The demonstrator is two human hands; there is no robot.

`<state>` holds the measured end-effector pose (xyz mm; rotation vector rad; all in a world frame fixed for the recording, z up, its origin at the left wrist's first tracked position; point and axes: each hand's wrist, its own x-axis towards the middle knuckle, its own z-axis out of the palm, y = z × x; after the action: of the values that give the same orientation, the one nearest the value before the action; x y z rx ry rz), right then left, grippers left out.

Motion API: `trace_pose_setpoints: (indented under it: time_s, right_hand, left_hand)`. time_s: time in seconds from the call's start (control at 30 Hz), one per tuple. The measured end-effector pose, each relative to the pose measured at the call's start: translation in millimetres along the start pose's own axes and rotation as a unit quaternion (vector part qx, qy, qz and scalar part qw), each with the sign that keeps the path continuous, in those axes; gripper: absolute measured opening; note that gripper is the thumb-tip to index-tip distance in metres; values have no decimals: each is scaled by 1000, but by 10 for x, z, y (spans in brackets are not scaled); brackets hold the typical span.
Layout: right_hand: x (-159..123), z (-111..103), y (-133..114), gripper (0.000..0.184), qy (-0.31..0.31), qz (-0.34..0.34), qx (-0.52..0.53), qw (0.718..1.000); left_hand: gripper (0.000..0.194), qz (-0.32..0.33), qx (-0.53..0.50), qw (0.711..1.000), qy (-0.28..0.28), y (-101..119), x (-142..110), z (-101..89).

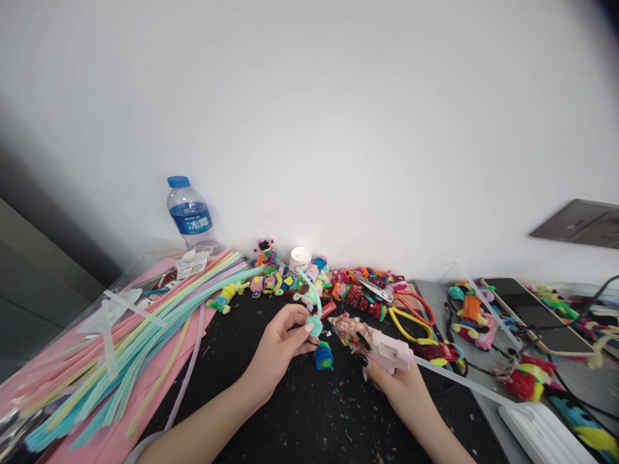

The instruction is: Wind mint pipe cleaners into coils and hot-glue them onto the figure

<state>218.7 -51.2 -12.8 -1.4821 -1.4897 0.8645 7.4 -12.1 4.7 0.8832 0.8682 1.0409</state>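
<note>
wall [309,129]: one white wall rises beyond both hands, a socket panel [580,222] mounted on its right side.
black mat [290,412]: one, flecked with scraps, lies beneath the hands.
pipe cleaners [159,335]: a pastel bundle, too overlapped to count, left of the left hand.
left hand [285,338]: pinches the mint piece between thumb and fingers.
right hand [399,383]: grips the glue gun.
phone [536,316]: one, well right of the right hand.
bottle [192,216]: one, blue-capped, beyond the left hand.
glue gun [387,351]: one, pale pink, its long axis slanting, crusted nozzle toward the left hand.
scissors [382,293]: one pair, beyond the right hand.
mint piece [314,324]: one, at the left fingertips, its curved stem pointing up and away.
blue coil [324,356]: one, between the hands.
</note>
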Motion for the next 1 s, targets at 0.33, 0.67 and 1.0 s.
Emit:
trace_pose_setpoints:
  time_s: [0.33, 0.67, 1.0]
  right_hand:
    - [-6, 41, -29, 25, -19, -27, -2, 999]
    - [-22, 53, -41, 21, -21, 5, -8, 1000]
    - [-22, 62, -97, 21, 13, -16, -2, 1000]
  left_hand:
    - [19, 1, 3, 1000, -22, -43, 2, -7]
    - [17, 8, 21, 1000, -21, -38, -2, -4]
    - [14, 57, 67, 996, 7, -56, 22, -30]
